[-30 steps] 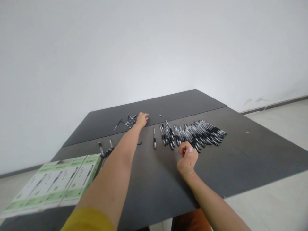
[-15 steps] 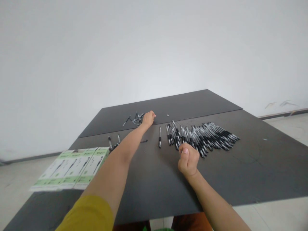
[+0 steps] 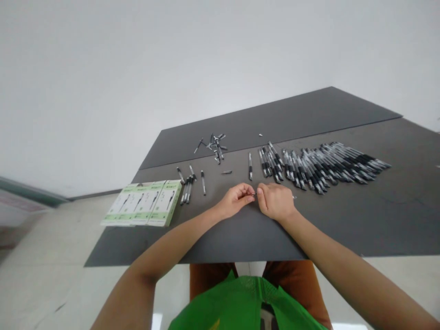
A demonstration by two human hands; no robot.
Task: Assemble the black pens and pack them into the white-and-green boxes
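Working up close, just below the middle of the frame

In the head view, two hands are held close together over the dark table (image 3: 220, 243). A small dark piece (image 3: 254, 194) is pinched in the left hand (image 3: 237, 200). The right hand (image 3: 276, 200) is curled up tight, and a clear stick (image 3: 294, 197) seems to be held in it; only one end can be seen, poking out at the right. What is hidden inside the curled hand cannot be told. A narrow gap is left between the two hands, and the small dark piece is held there. Whether the clear stick is touched by it cannot be told.

On the right of the frame, a big row of pens (image 3: 338, 166) is laid out, with one lone pen (image 3: 250, 166) set apart, nearer the middle. Just above the middle, a messy heap of small parts (image 3: 219, 149) is spread about. Toward the left, a little group of pens (image 3: 187, 189) is seen beside the green and white boxes (image 3: 137, 201).

By the look of it, small bits of one pen are being worked on in this step. Whether a bit is being put on or pulled off cannot be told. For the next move, a firm hold on the right, a gentle pinch on the left and a straight line between them seem to be needed, as such a tiny piece could easily be dropped.
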